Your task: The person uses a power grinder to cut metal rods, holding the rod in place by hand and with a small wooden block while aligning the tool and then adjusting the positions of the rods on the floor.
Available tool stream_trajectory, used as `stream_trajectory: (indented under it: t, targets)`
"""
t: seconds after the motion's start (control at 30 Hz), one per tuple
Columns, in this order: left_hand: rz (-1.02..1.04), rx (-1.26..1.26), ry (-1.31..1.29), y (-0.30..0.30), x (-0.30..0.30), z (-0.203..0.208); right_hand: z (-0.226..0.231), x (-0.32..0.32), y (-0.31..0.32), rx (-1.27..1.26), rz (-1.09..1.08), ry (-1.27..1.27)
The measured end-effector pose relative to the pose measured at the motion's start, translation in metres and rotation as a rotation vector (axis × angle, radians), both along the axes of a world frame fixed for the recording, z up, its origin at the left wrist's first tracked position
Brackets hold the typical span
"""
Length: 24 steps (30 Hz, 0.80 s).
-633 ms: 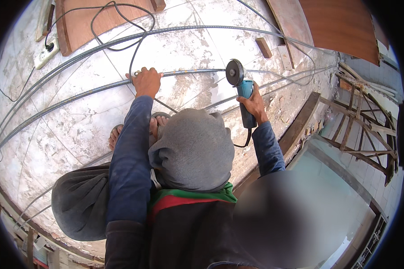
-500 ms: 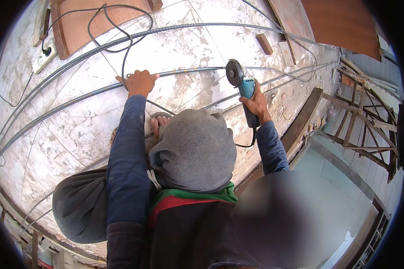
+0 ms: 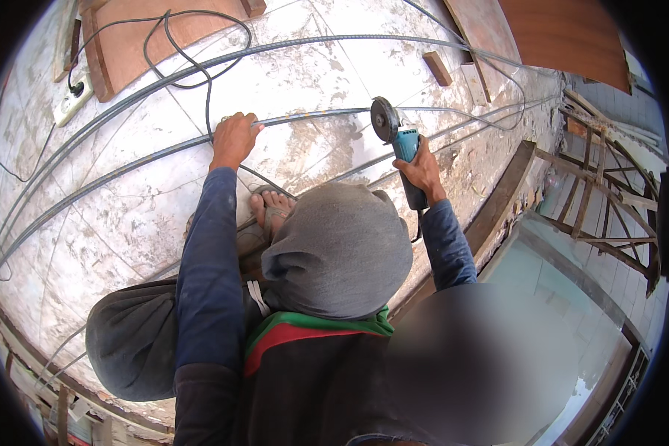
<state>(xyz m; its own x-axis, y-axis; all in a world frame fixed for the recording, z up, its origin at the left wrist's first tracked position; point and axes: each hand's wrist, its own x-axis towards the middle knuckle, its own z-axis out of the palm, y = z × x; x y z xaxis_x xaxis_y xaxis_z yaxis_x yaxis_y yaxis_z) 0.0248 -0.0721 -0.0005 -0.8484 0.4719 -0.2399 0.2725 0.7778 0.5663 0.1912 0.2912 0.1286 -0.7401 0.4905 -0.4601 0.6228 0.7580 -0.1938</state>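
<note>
My left hand (image 3: pixel 234 140) is curled over a ribbed steel rebar (image 3: pixel 154 156) that runs across the floor, with the thumb pointing right. In my right hand (image 3: pixel 423 170) is a teal and black angle grinder (image 3: pixel 406 140), held by its body. Its thin cutting disc (image 3: pixel 383 119) stands at the rebar, right of my left hand, and hides a bit of it. Whether disc and bar touch, I cannot tell. The grinder's lower end is partly hidden behind my grey-clad knee (image 3: pixel 338 249).
More long rebars (image 3: pixel 290 43) curve across the stained tiled floor (image 3: pixel 297 78). A black cord (image 3: pixel 209 100) loops near my left hand; a white power strip (image 3: pixel 74 100) lies far left. Wood blocks (image 3: pixel 437 69) and a wooden frame (image 3: pixel 602 197) are at the right. My bare foot (image 3: pixel 273 208) is close by.
My left hand has shifted a little to the right along the rebar, its fingers more curled. My knee has moved right. The grinder has moved slightly left.
</note>
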Motion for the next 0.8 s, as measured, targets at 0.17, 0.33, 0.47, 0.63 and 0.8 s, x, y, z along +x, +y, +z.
stream_trajectory:
  t: [0.17, 0.33, 0.47, 0.63, 0.8]
  targets:
    - [0.026, -0.046, -0.043, 0.0026, -0.0022, 0.0017, -0.0037, -0.0033, -0.0001, -0.034, -0.040, 0.015]
    - [0.038, -0.034, -0.087, 0.0027, -0.0042, 0.0024, -0.0073, -0.0036, -0.0003, -0.055, -0.059, 0.039]
    - [0.046, -0.065, -0.096, 0.0037, -0.0038, 0.0054, -0.0056, -0.0058, -0.0024, -0.053, -0.066, 0.027]
    - [0.048, -0.076, -0.115, 0.0050, -0.0048, 0.0075, -0.0061, -0.0071, -0.0002, -0.058, -0.070, 0.020]
    - [0.072, -0.055, -0.120, 0.0049, -0.0042, 0.0068, -0.0081, -0.0095, 0.0022, -0.078, -0.075, 0.026]
